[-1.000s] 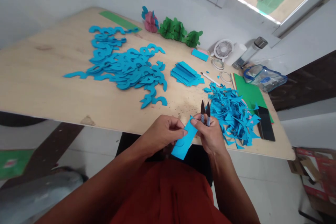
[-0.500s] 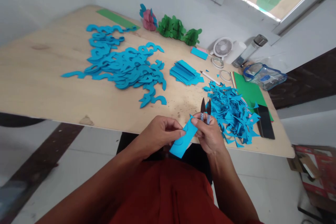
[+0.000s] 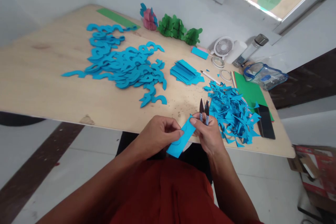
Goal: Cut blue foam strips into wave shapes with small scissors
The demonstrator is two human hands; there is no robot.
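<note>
A blue paper strip (image 3: 181, 140) with a curved line drawn on it is held at the table's front edge. My left hand (image 3: 160, 133) pinches its left side between thumb and fingers. At the strip's upper end my right hand (image 3: 208, 131) grips it with thumb and fingertip. Scissors (image 3: 204, 111) are also tucked in the right hand, blades slightly apart and pointing away from me; their handles are hidden by the palm. Right of that hand lies a heap of blue paper scraps (image 3: 231, 112). Farther off is a stack of blue paper pieces (image 3: 186, 72).
Wavy blue cutouts (image 3: 131, 64) are piled on the table's left-middle. Along the wall stand green paper shapes (image 3: 172, 27), a pink one (image 3: 149, 19), a small fan (image 3: 223, 47) and a bottle (image 3: 250, 50). A phone (image 3: 266, 121) and green sheets (image 3: 249, 89) lie right.
The strip's lower end has shifted slightly left. The scissors in my right hand have also moved slightly left. Both hands keep their hold.
</note>
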